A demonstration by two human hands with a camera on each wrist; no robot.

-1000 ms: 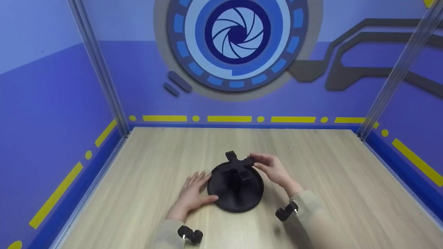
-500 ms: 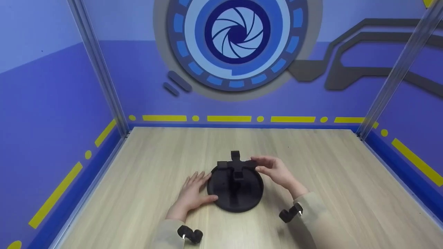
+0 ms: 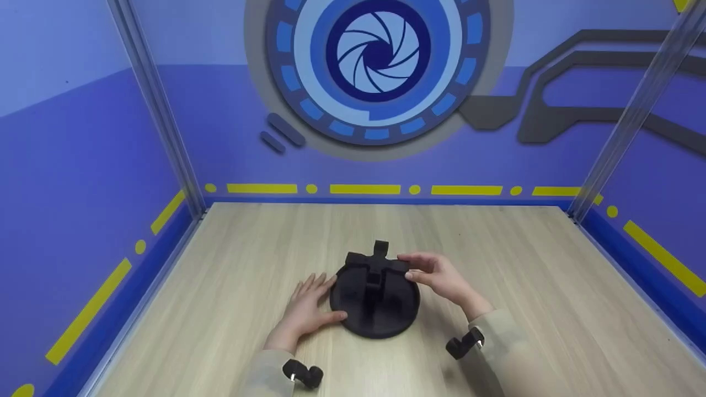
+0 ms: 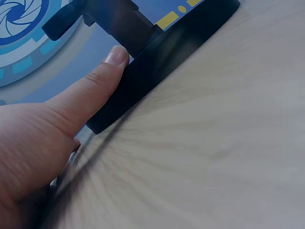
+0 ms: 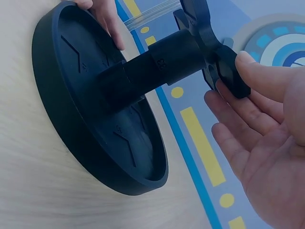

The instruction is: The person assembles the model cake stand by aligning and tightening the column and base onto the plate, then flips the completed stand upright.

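Observation:
A black round base (image 3: 353, 309) with a raised rim lies flat on the wooden table. From its middle rises a thick post (image 5: 162, 62), topped by a black cross-shaped handle (image 3: 379, 258) with several arms. My left hand (image 3: 304, 313) rests at the base's left side, fingers spread and straight, and the thumb (image 4: 97, 86) presses on the rim. With thumb and fingers, my right hand (image 3: 441, 278) pinches the right arm of the cross-shaped handle. In the right wrist view the handle's arm sits between the thumb (image 5: 262, 76) and the index finger. Part of the handle is cut off there.
The wooden table (image 3: 265, 237) ends at a blue back wall (image 3: 220, 138) with yellow dashes. Blue walls and metal posts (image 3: 160, 110) stand on the left and right. A small black camera mount (image 3: 303, 375) is on each wrist.
The cross-shaped handle has turned clockwise, seen from above, its right arm coming nearer in the right hand. That hand has moved slightly toward the body. The left hand and base stay put.

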